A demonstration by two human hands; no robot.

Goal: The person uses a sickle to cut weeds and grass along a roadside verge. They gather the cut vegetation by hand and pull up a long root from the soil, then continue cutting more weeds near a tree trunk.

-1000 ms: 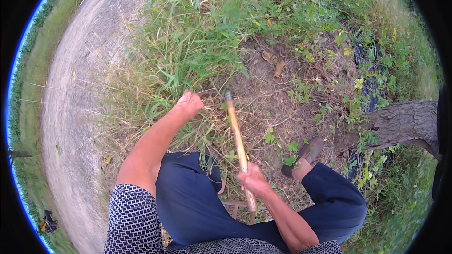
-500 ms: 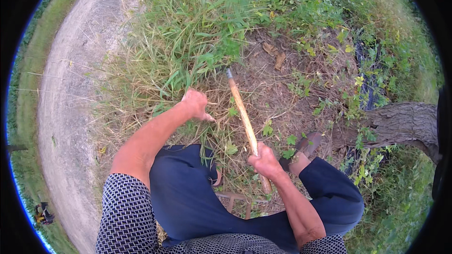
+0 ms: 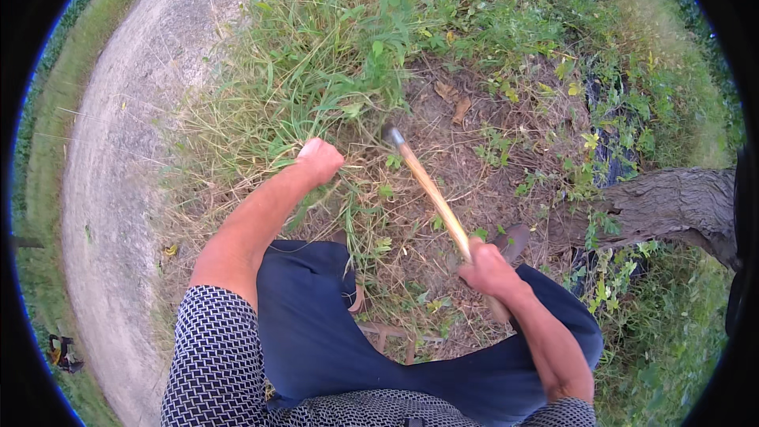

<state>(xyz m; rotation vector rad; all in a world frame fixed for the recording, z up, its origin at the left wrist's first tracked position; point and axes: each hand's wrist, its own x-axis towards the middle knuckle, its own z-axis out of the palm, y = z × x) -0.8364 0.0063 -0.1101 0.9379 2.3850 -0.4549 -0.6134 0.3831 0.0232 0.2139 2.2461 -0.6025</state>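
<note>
My left hand [image 3: 320,160] is closed in a fist around grass stalks at the edge of a tall clump of green and dry grass [image 3: 316,103]. In my right hand [image 3: 489,270] is the lower part of a long, round wooden handle [image 3: 433,191]. A grey metal collar [image 3: 393,136] caps the handle's far end, which points away and to the left into the grass. What blade or head the tool carries past the collar is hidden or blurred, so its kind cannot be told. The collar lies right of my left hand, a short gap apart.
At the right a thick, rough tree trunk [image 3: 672,207] leans over the ground. My bent knees in dark trousers [image 3: 316,324] frame a wooden frame-like piece [image 3: 387,332] on the ground. Dry brown leaves [image 3: 455,103] lie ahead, and a pale gravel path [image 3: 118,190] runs along the left.
My right hand has moved to the right with the wooden-handled tool, its collar now slightly lower. My left hand has shifted slightly up and left, its fingers closing on grass.
</note>
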